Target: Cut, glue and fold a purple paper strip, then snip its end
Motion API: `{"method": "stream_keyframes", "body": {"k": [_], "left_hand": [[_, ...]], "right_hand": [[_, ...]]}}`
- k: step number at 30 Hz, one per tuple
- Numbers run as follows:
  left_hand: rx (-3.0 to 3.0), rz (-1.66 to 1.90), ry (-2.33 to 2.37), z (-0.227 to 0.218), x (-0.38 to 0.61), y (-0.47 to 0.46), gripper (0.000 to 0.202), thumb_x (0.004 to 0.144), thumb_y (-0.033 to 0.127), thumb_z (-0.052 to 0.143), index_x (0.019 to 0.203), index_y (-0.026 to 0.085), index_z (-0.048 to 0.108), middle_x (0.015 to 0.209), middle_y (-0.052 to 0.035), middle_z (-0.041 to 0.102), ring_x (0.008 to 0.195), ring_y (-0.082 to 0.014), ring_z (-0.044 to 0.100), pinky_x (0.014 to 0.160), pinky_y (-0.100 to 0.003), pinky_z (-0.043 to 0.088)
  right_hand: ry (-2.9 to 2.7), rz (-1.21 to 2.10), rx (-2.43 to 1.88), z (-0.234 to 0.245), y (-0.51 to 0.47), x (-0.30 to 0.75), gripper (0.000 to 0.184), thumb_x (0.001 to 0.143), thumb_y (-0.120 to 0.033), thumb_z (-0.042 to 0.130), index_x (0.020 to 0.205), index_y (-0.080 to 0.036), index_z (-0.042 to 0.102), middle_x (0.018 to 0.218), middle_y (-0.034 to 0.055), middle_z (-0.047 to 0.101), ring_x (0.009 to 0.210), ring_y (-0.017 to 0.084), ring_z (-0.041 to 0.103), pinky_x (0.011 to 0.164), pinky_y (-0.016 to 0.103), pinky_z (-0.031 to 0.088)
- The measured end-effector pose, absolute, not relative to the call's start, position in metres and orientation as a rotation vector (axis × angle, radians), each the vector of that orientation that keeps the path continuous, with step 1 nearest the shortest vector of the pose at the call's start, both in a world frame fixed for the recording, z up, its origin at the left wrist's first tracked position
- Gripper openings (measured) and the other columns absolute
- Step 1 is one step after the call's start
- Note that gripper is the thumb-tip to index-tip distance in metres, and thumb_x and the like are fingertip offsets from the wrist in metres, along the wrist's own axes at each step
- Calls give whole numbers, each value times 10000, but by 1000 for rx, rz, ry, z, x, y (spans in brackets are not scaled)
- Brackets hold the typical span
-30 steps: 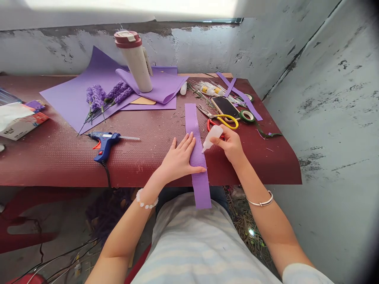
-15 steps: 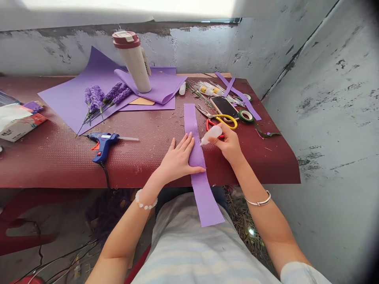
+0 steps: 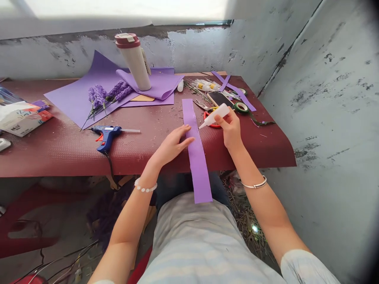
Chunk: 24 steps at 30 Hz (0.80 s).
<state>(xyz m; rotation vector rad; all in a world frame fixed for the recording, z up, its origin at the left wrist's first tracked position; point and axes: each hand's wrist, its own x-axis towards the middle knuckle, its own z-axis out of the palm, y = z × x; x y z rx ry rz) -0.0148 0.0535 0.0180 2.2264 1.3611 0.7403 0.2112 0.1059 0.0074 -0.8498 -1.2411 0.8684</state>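
A long strip of purple craft foam (image 3: pixel 194 152) lies lengthwise on the table, and its near end hangs past the edge toward my lap. My left hand (image 3: pixel 173 144) lies flat and open, with the fingertips just touching the strip's left edge. My right hand (image 3: pixel 231 128) pinches a small white squeeze bottle of glue (image 3: pixel 213 116), its nozzle pointing down and left. The nozzle is held a little above the strip and to its right.
Beyond the strip lie red-and-yellow scissors (image 3: pixel 211 120), a phone (image 3: pixel 220 98), green floral tape (image 3: pixel 241 107), and purple foam lavender stems (image 3: pixel 102 98) on purple sheets (image 3: pixel 74 98). A blue glue gun (image 3: pixel 105 136) and a steel-lidded tumbler (image 3: pixel 133 59) stand further left.
My left hand has slid back off the strip to its left edge. My right hand has raised the glue bottle and moved it up and away from the strip.
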Motion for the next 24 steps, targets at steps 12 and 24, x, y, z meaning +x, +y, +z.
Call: {"method": "stream_keyframes", "body": {"k": [12, 24], "left_hand": [[2420, 696, 1412, 6, -21, -15, 472, 990, 140, 395, 1393, 234, 621, 1571, -61, 582, 1491, -223, 508, 1263, -520, 376], [2648, 373, 1338, 7, -24, -25, 706, 933, 294, 552, 1600, 131, 385, 1716, -148, 341, 1621, -302, 264, 1318, -579, 190]], "right_hand": [[-1246, 986, -941, -8, 74, 210, 568, 694, -692, 797, 1009, -236, 671, 975, 41, 689, 902, 214, 644, 780, 340, 520], [-1240, 943, -893, -11, 70, 209, 569, 664, -692, 830, 962, -236, 668, 918, 20, 663, 858, 201, 619, 770, 324, 509]]}}
